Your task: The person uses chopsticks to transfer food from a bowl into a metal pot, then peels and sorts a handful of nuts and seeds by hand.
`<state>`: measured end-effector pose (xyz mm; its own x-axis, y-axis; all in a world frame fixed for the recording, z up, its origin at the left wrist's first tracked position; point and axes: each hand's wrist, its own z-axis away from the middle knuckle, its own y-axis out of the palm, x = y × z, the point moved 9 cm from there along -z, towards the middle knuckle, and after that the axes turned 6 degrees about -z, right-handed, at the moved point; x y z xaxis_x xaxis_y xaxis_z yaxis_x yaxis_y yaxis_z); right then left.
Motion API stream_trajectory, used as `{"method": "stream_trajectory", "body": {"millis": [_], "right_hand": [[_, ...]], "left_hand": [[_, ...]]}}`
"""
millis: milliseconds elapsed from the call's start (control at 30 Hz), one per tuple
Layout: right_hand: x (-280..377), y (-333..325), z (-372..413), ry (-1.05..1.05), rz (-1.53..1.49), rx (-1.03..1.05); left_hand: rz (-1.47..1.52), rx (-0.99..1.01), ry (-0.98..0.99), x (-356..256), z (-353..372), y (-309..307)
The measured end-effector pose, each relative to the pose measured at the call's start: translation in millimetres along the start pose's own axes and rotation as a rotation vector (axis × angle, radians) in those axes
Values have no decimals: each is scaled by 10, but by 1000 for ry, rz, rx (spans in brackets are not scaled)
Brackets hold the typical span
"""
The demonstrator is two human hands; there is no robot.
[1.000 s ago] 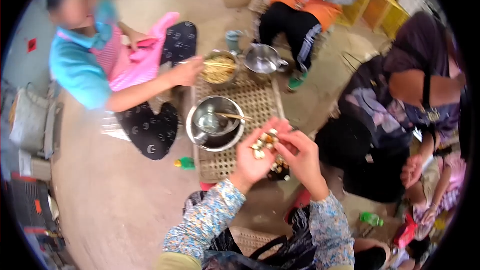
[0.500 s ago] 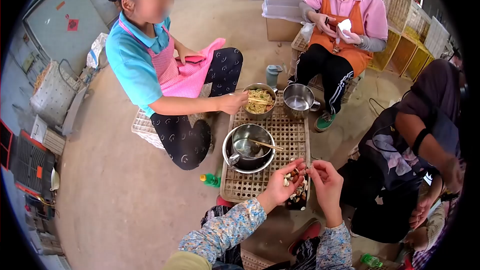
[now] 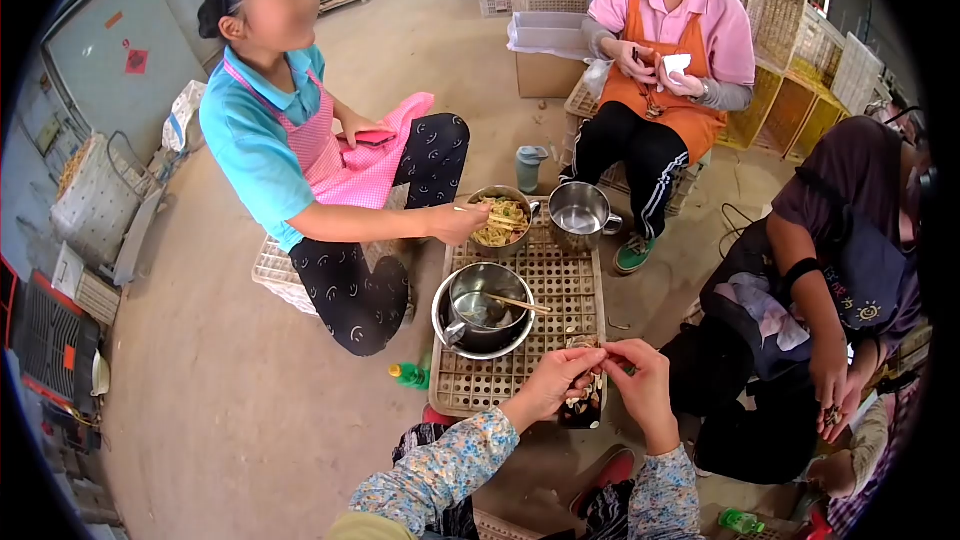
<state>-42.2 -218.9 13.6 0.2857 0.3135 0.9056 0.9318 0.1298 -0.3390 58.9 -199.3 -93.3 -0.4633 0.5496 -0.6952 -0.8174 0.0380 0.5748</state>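
My left hand (image 3: 556,380) is closed, its fingers pinched together above a dark packet (image 3: 582,414) strewn with small brown and whitish pieces that look like nuts or shells. My right hand (image 3: 648,390) meets it from the right, thumb and fingertips also pinched. Whatever sits between the fingertips is too small to make out. Just left of my hands, on an upturned plastic crate (image 3: 470,380), a steel mug (image 3: 490,285) stands inside a steel bowl (image 3: 437,315), with chopsticks (image 3: 525,304) resting across the mug.
A person on the left lifts noodles with chopsticks from a steel mug (image 3: 505,215). Another steel mug (image 3: 580,215) and a grey-blue cup (image 3: 530,168) stand nearby. One person sits opposite holding white paper (image 3: 675,64); another sits at right. A green bottle (image 3: 410,375) lies left of the crate.
My left fingers, which were spread with several small pieces showing at the palm, have closed. My right fingertips have come against the left ones. The whole view has shifted slightly.
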Motion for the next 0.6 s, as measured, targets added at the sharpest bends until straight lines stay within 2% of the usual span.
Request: {"method": "stream_trajectory", "body": {"millis": [600], "right_hand": [[-97, -88, -5, 71, -92, 55]], "left_hand": [[-187, 144, -2, -55, 24, 45]]}}
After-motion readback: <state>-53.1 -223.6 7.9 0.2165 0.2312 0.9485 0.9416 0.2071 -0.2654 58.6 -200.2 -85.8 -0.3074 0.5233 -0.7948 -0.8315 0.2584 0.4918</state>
